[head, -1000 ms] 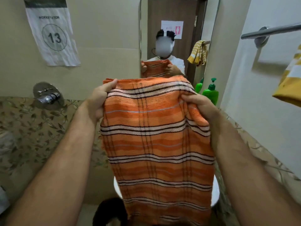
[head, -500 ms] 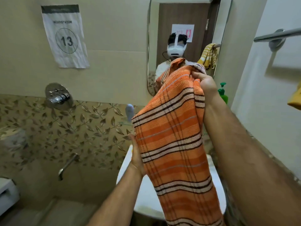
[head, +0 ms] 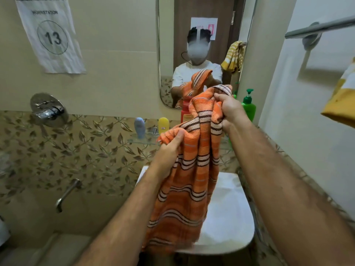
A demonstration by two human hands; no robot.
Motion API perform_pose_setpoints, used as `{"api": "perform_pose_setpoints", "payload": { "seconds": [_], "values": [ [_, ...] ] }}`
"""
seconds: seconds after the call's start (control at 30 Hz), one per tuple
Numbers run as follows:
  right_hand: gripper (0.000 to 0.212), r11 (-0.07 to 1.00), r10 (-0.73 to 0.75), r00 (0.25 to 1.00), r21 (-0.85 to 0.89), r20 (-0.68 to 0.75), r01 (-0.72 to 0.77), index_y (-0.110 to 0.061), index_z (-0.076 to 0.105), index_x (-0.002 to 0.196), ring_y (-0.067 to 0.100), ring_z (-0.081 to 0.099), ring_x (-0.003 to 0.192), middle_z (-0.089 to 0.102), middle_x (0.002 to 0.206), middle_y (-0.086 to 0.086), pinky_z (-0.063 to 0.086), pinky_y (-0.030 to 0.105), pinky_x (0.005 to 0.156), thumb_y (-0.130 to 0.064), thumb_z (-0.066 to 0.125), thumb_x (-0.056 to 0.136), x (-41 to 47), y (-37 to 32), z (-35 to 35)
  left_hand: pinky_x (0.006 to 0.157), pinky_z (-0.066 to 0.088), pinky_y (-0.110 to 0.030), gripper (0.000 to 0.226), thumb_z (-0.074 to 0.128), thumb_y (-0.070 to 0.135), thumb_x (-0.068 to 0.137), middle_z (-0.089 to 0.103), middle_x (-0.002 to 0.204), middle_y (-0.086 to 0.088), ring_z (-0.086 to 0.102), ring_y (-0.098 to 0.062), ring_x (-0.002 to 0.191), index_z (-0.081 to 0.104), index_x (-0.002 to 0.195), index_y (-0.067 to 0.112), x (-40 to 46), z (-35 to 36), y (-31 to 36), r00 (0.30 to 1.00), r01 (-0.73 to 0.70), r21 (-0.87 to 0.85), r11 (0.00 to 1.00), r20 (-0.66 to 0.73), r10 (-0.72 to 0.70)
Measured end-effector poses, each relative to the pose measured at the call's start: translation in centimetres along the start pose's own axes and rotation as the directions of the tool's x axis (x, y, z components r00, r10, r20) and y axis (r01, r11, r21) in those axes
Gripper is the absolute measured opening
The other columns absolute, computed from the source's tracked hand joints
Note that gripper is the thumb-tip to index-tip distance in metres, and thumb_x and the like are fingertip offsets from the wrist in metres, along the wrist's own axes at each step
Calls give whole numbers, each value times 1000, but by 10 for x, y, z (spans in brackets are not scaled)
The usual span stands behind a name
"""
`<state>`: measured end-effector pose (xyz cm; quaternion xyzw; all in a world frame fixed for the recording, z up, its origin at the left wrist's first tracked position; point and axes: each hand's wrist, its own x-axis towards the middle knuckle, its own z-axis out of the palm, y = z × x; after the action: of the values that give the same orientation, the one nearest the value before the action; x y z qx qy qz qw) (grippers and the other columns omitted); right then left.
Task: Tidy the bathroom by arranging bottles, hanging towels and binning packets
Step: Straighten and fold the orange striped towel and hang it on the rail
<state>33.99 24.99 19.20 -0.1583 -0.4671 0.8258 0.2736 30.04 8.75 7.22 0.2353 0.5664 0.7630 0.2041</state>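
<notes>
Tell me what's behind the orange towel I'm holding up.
Behind the orange towel, a red bottle shows partly by the mirror; below lies the white basin. The towel covers the bottle's right side and the shelf there.

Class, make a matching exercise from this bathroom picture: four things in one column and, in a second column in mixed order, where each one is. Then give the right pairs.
Things
1. striped orange towel
2. green pump bottle
3. paper sign with the number 13
4. yellow towel

Places
A. on the wall at upper left
B. held by the left hand and the right hand
C. at the right edge, below the metal rail
D. beside the mirror, behind the right hand

Pairs: 1-B, 2-D, 3-A, 4-C
</notes>
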Motion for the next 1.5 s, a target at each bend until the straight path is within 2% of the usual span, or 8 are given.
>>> {"api": "perform_pose_setpoints", "payload": {
  "seconds": [0.2,0.37,0.47,0.63,0.77,0.97,1.1,1.5],
  "values": [
    [37,999,38,998,-28,47,-37,3,58,127,34,67,105,68,116,21,53,48,96,-18,60,97,-9,19,10,94,56,-45,55,59,58,88,76,102,-13,71,-32,102,76,103,8,2,33,4,986,-33,50,998,-161,40],
    [73,917,63,973,-397,222,32,-9,64,124,30,66,114,70,120,14,51,43,99,-69,55,82,-20,28,-25,92,57,-44,48,51,49,99,78,84,-3,74,-22,89,72,90,7,10,38,14,940,-1,-16,1000,-342,-4],
    [92,908,218,895,-418,389,-39,-13,60,131,27,63,119,66,129,13,51,42,100,-78,56,65,-29,50,-62,91,58,-46,46,52,47,99,78,84,-5,74,-24,89,71,86,7,13,35,19,929,-18,-47,999,-369,-1],
    [87,927,253,773,-375,582,-20,-15,55,135,33,60,123,62,134,15,51,47,100,-46,90,61,-47,87,-112,93,56,-52,50,52,45,100,74,107,-17,71,-33,100,66,111,-1,16,24,23,936,30,-156,987,-341,-82],
    [48,862,228,828,-502,512,73,-10,61,128,35,63,117,68,125,15,53,45,98,-1,73,82,-57,101,-122,89,57,-46,42,48,41,103,76,96,-14,74,-29,92,68,100,4,9,17,22,959,78,-237,968,-248,-138],
    [39,974,193,885,-190,425,-121,-3,67,120,32,71,102,70,117,21,60,41,82,-26,61,90,-65,92,-142,52,57,-27,39,40,31,107,71,65,-6,71,-15,58,64,85,9,2,-20,27,950,78,-253,964,-273,-149],
    [36,986,166,903,-38,397,-164,-6,74,111,29,74,91,74,105,19,62,41,74,-31,56,92,-72,92,-141,66,58,-34,39,41,32,107,69,81,-11,70,-20,72,64,87,8,2,-39,30,945,119,-227,967,-274,-180],
    [41,999,33,953,-50,301,-19,-1,76,98,31,72,87,74,97,18,62,43,77,-27,44,102,-90,56,-81,62,62,-40,45,38,46,104,73,83,-14,72,-26,72,68,98,13,-23,-145,9,894,446,46,894,-76,-442]
  ]
}}
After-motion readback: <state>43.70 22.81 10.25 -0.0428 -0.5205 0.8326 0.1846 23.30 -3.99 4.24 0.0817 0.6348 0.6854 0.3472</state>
